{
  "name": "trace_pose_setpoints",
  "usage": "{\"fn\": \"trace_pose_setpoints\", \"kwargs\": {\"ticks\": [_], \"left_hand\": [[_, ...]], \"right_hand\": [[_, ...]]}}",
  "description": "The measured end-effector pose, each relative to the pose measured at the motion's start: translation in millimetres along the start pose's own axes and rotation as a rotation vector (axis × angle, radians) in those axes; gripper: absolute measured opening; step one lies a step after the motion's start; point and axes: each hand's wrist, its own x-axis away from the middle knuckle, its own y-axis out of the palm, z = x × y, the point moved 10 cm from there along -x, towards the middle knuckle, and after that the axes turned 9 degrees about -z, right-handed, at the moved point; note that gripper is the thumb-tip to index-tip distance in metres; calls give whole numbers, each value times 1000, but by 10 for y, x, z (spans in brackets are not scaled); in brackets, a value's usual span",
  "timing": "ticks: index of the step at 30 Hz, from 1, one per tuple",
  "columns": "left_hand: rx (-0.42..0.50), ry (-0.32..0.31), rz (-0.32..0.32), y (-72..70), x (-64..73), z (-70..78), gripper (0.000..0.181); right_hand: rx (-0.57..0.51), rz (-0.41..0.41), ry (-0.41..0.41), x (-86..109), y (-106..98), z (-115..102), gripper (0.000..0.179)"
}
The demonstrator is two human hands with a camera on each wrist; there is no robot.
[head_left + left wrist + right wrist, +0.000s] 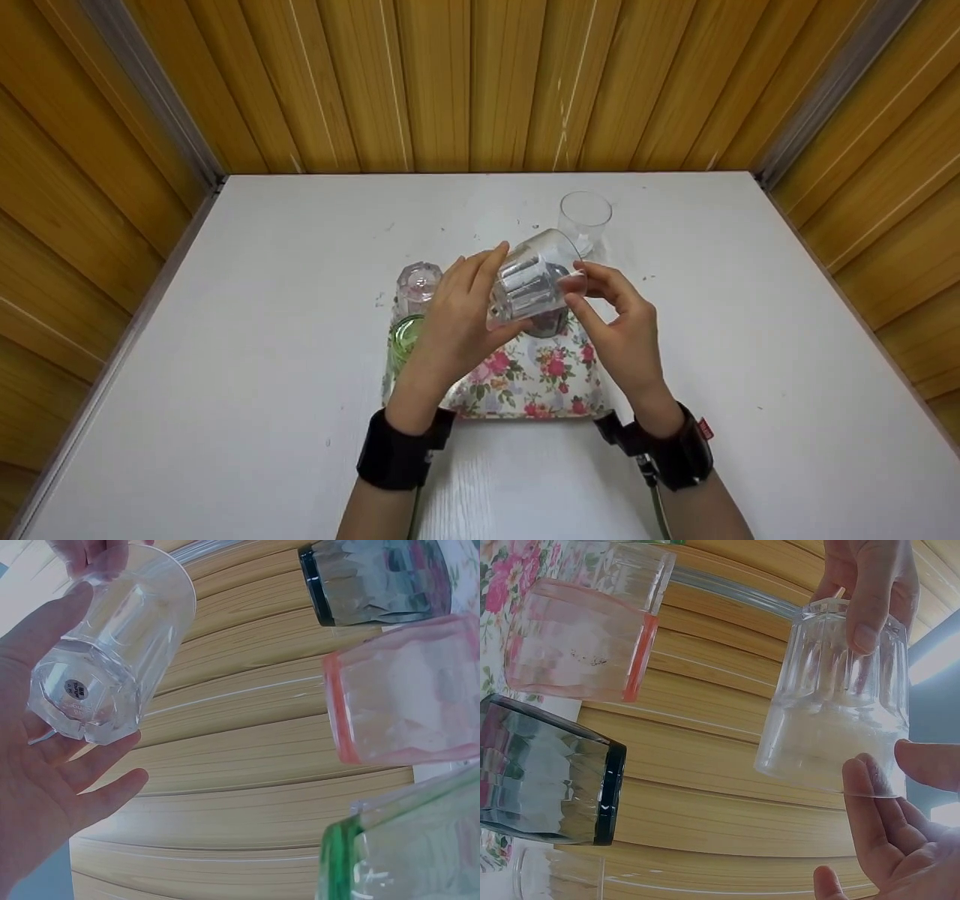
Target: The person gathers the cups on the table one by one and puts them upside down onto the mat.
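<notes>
A clear drinking glass [534, 279] is held up and tilted between both hands, its base toward the left and its mouth toward the right. The left hand [463, 319] grips it near the faceted base, where a small dark round sticker [76, 689] shows. At the rim, the right hand [626, 330] pinches the wall between thumb and fingers, seen also in the right wrist view. Below the held glass, a dark grey glass [551, 324] stands on a flower-patterned tray [525, 386]. A pink-tinted glass [409, 694] shows in both wrist views.
At the tray's left side stand a green glass [406, 335] and a clear faceted glass [417, 283]. Another clear glass [585, 217] stands on the white table [285, 315] behind the tray. Wood-patterned panels [480, 82] enclose the back and sides.
</notes>
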Motion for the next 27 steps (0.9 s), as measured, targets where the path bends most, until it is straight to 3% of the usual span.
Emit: {"fn": "trace_pose_setpoints", "kwargs": {"ticks": [27], "left_hand": [[8,-12,1,-30,18,-25,88]], "right_hand": [[11,-25,5,11,34,26,30]]}}
